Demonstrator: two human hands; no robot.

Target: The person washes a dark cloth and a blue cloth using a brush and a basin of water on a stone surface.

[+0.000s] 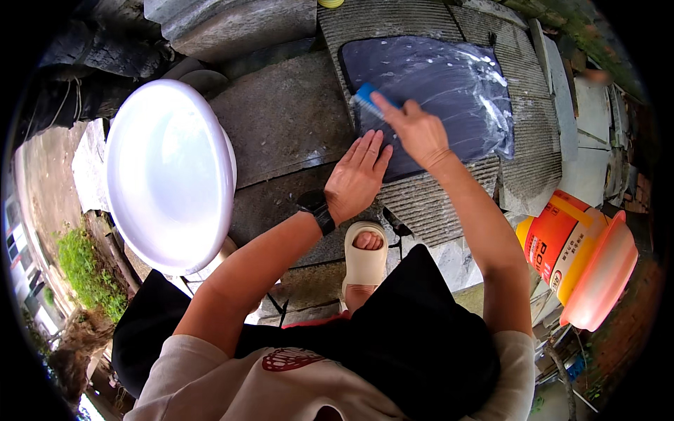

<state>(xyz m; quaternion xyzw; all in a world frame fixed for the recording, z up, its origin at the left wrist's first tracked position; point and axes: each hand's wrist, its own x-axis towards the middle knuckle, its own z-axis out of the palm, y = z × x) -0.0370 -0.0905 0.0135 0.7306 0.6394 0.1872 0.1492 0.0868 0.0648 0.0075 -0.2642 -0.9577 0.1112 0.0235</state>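
Note:
My right hand (416, 129) grips a blue scrubbing brush (373, 99), its bristles against the left edge of a dark wet mat (437, 79). White suds streak the mat, thickest along its right side. My left hand (360, 171), with a black watch on the wrist, lies flat with fingers extended, the fingertips on the mat's lower left corner. It holds nothing. Beneath the mat is a ridged stone slab (532, 126).
A large white plastic basin (168, 173) stands at the left. At the right, a pink basin (603, 273) sits on an orange and yellow bucket (561, 237). Stone blocks (247, 26) rise at the top left. My sandalled foot (366, 258) is below my left hand.

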